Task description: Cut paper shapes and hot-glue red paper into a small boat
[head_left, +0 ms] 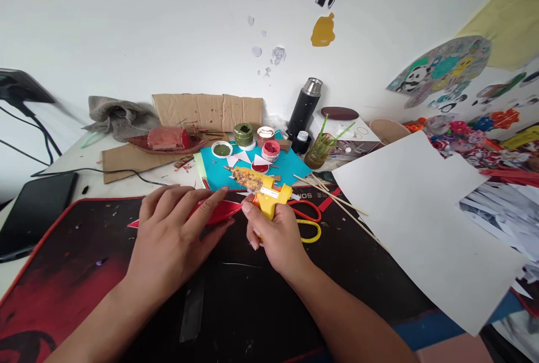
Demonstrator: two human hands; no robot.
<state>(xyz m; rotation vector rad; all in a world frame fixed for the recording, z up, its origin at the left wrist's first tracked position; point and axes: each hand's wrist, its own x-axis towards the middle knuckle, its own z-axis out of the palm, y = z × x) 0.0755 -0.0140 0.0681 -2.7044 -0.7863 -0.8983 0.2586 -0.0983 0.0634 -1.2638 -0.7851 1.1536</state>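
My right hand [275, 228] grips a yellow hot glue gun [269, 197]. The gun's stained nozzle end points left, above a blue sheet. With fingers over the top and thumb at the near side, my left hand [177, 228] holds a long red boat-shaped piece [219, 213] on the dark mat. Its pointed left tip shows past the hand, while the middle is hidden under the fingers. Just right of the glue gun lie scissors [310, 231] with one red and one yellow handle loop, their blades hidden.
Paint pots [243, 135] stand on the blue sheet [210, 169]. Behind are a reddish model boat [168, 139], cardboard [206, 110], a black flask [304, 107] and a jar with green sticks [319, 151]. Thin wooden sticks [349, 214] and white paper [421, 211] lie right; a black tablet-like device [33, 211] lies left.
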